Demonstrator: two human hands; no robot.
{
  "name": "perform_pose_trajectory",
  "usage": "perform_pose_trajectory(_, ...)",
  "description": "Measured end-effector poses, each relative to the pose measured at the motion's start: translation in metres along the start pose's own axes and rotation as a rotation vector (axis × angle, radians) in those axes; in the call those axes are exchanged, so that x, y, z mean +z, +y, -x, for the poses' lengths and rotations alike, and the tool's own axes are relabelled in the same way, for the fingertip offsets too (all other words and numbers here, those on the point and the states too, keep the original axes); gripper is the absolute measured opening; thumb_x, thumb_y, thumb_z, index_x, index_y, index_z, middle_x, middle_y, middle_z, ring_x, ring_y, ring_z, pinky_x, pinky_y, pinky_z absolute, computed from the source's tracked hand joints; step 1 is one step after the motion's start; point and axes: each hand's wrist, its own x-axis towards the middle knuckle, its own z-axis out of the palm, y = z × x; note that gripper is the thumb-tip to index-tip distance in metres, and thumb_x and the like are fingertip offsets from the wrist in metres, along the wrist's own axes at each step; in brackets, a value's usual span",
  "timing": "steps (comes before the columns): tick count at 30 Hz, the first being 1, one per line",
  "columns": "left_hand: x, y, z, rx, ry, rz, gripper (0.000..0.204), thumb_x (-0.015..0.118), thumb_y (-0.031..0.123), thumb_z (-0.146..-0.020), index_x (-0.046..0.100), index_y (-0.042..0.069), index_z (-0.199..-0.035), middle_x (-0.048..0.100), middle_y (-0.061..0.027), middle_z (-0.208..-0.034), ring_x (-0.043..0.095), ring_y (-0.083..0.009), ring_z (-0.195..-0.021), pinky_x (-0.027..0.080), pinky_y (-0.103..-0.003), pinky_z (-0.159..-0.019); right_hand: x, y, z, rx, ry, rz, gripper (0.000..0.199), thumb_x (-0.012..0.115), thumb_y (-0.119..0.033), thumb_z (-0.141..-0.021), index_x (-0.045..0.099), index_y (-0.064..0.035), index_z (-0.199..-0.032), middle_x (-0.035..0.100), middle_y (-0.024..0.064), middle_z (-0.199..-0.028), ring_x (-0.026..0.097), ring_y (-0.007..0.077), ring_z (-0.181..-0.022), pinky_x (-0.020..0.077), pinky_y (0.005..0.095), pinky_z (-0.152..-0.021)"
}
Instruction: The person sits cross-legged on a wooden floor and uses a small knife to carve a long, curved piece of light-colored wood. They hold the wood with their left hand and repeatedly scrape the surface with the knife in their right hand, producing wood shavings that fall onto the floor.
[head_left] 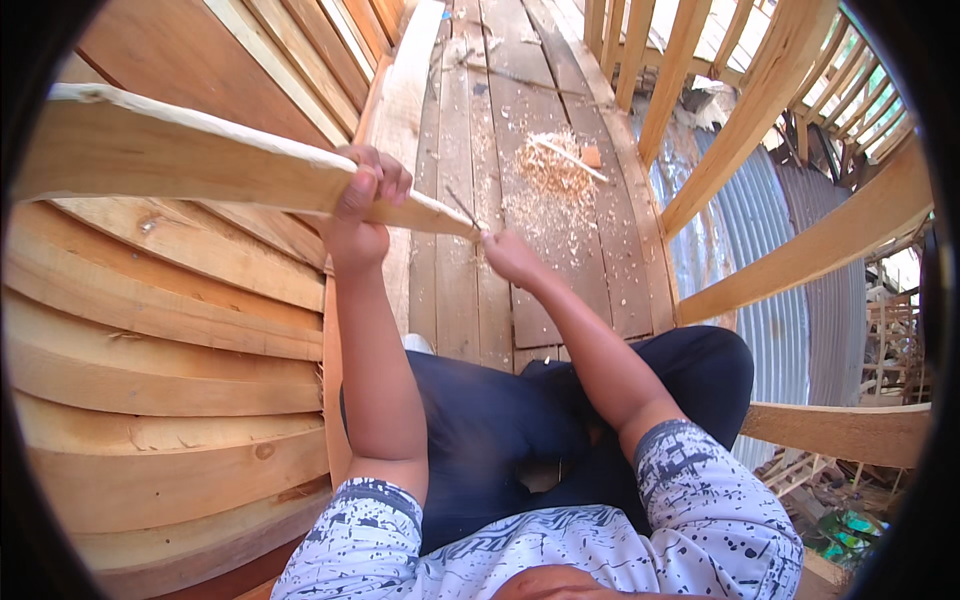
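Note:
A long, pale wooden plank [200,160] runs from the far left toward the middle, its upper edge whitish. My left hand [368,190] is closed around it, thumb across the near face and fingers over the edge. By the plank's tapered right end, my right hand [510,256] is closed on a thin dark tool [462,207] that sticks out up and left. The tool crosses the plank's tip; whether it touches the wood I cannot tell, and its kind is too small to make out.
Wood shavings [558,178] with a pale stick [570,157] lie on the plank floor [495,320] ahead. Stacked boards [170,380] form a wall at left. Wooden rails [750,110] stand at right, with corrugated metal sheets [765,270] beyond. My dark-trousered legs [470,420] are below.

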Motion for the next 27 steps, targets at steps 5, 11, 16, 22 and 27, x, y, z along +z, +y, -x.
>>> perform_pose_trajectory(5, 0.015, 0.009, 0.001, -0.040, 0.059, -0.016, 0.026, 0.060, 0.028, -0.090, 0.044, 0.008, -0.086, 0.039, -0.0022, -0.069, 0.036, -0.0132, -0.064, 0.034, -0.029, -0.062, -0.011, -0.067, 0.034, -0.329, 0.064, -0.172, 0.053, 0.041, -0.035, -0.102, 0.051, 0.0067, -0.072, 0.051, 0.0174, -0.059, 0.048, 0.0284, -0.055, 0.0415, 0.0462, -0.062)
perform_pose_trajectory(11, 0.023, -0.004, -0.028, -0.093, -0.073, 0.063, 0.029, 0.063, 0.029, -0.089, 0.046, 0.006, -0.091, 0.035, -0.0006, -0.070, 0.033, -0.0120, -0.066, 0.033, -0.027, -0.062, -0.017, -0.058, 0.024, -0.209, 0.125, -0.030, 0.050, 0.041, -0.035, -0.100, 0.060, 0.0051, -0.079, 0.061, 0.0232, -0.071, 0.062, 0.0357, -0.069, 0.0459, 0.0465, -0.069)
perform_pose_trajectory(16, 0.036, -0.032, -0.060, -0.197, -0.197, 0.170, 0.025, 0.062, 0.029, -0.091, 0.049, 0.008, -0.095, 0.037, 0.0000, -0.072, 0.035, -0.0111, -0.066, 0.033, -0.027, -0.063, -0.028, -0.027, 0.007, -0.170, 0.099, -0.233, 0.049, 0.042, -0.036, -0.100, 0.063, 0.0047, -0.082, 0.065, 0.0238, -0.077, 0.064, 0.0363, -0.075, 0.0477, 0.0476, -0.075)
perform_pose_trajectory(22, 0.022, -0.035, -0.085, -0.295, -0.168, 0.130, 0.026, 0.063, 0.031, -0.091, 0.052, 0.007, -0.096, 0.038, -0.0001, -0.072, 0.036, -0.0113, -0.066, 0.034, -0.027, -0.064, -0.041, -0.078, 0.026, -0.181, 0.079, -0.248, 0.052, 0.038, -0.036, -0.101, 0.060, 0.0049, -0.079, 0.063, 0.0246, -0.074, 0.063, 0.0361, -0.074, 0.0467, 0.0456, -0.071)
perform_pose_trajectory(27, 0.045, -0.055, -0.110, -0.347, -0.191, 0.120, 0.030, 0.065, 0.035, -0.089, 0.050, 0.009, -0.087, 0.038, -0.0004, -0.070, 0.037, -0.0124, -0.065, 0.034, -0.028, -0.064, -0.032, -0.027, 0.002, -0.080, 0.115, -0.351, 0.052, 0.039, -0.039, -0.102, 0.055, 0.0031, -0.076, 0.053, 0.0152, -0.063, 0.052, 0.0255, -0.058, 0.0424, 0.0426, -0.060)
